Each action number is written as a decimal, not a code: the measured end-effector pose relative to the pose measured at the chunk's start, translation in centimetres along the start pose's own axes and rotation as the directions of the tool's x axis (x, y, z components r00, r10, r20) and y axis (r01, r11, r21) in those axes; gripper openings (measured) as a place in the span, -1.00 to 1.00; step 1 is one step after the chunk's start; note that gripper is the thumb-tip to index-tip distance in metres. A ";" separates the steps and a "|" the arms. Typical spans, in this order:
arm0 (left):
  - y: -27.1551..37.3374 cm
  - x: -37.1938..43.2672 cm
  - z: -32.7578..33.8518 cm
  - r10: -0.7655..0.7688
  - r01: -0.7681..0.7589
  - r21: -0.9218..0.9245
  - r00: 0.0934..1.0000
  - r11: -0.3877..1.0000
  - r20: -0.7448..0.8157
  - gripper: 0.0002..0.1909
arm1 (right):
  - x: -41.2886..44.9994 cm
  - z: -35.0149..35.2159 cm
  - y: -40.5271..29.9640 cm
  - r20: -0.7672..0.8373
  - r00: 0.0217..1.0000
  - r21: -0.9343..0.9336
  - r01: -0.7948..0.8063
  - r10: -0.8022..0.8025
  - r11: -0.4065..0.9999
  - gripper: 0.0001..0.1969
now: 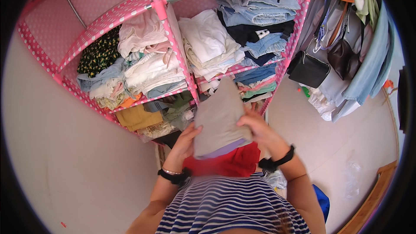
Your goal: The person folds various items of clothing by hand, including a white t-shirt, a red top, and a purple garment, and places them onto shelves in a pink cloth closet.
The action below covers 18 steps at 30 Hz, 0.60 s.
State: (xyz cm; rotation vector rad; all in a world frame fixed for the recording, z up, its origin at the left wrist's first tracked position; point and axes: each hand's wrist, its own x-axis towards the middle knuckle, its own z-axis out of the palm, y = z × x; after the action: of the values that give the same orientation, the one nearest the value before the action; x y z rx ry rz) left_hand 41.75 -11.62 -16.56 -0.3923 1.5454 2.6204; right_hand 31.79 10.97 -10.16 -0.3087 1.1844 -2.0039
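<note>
Between my two hands I hold a folded beige garment [221, 117], with a strip of lilac fabric [224, 148] showing under its near edge. My left hand [187, 138] grips its left side, thumb on top. On the opposite edge, my right hand [255, 125] is closed with the thumb over the cloth; it looks slightly blurred. Red fabric [227, 162] lies below, against my body. Just beyond the garment rises a pink polka-dot fabric wardrobe [159, 9], its shelves stacked with clothes. A pile of white garments [204, 35] is on the shelf straight ahead.
Folded jeans [260, 8] fill the right compartment, while the left one has white clothes [152, 71] and a black floral garment [99, 52]. On the right hang a black chain-strap bag [308, 69] and light-blue denim [369, 68]. A wooden edge [367, 204] stands at lower right.
</note>
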 end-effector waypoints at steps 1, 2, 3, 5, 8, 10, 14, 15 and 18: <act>0.4 0.5 1.1 -0.121 0.139 -0.127 0.983 0.982 0.140 -0.48 | -0.5 -0.1 -2.7 0.026 0.999 -0.063 0.020 -0.018 0.998 -0.29; 0.7 1.1 2.2 -0.123 0.140 -0.117 0.982 0.983 0.142 -0.48 | -0.4 -0.2 -4.9 0.058 0.998 -0.123 0.041 -0.034 0.992 -0.26; 1.2 1.6 3.2 -0.131 0.177 -0.211 0.968 0.961 0.212 -0.47 | -0.3 0.6 -7.2 0.065 0.996 -0.185 0.074 -0.063 0.980 -0.25; 3.2 2.7 4.8 -0.133 0.222 -0.288 0.945 0.932 0.300 -0.46 | 1.5 1.0 -11.1 0.124 0.980 -0.316 0.189 -0.157 0.930 -0.28; 7.2 5.7 5.6 0.258 -0.083 -0.344 0.825 0.935 0.503 -0.48 | 5.7 1.9 -17.0 0.254 0.928 -0.380 0.354 -0.271 0.855 -0.34; 10.1 6.8 7.2 0.497 -0.339 -0.391 0.751 0.856 0.435 -0.58 | 8.9 2.1 -19.3 0.187 0.882 -0.334 0.470 -0.432 0.817 -0.36; 10.0 7.8 7.2 0.591 -0.485 -0.338 0.688 0.806 0.421 -0.55 | 17.5 1.2 -20.2 0.226 0.814 -0.221 0.579 -0.536 0.785 -0.35; 9.2 7.6 7.4 0.554 -0.541 -0.149 0.750 0.828 0.362 -0.48 | 19.3 0.9 -19.3 0.197 0.811 -0.225 0.584 -0.551 0.780 -0.34; 7.5 9.3 8.7 0.482 -0.542 0.180 0.827 0.821 0.290 -0.29 | 24.5 -3.9 -16.7 0.037 0.747 -0.805 0.416 -0.664 0.423 -0.34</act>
State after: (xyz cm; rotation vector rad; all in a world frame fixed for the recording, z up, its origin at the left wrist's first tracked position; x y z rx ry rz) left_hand 29.81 -8.31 -8.57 0.4056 2.1013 2.6204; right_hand 4.92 0.33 -2.61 -0.9871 2.4080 -1.9463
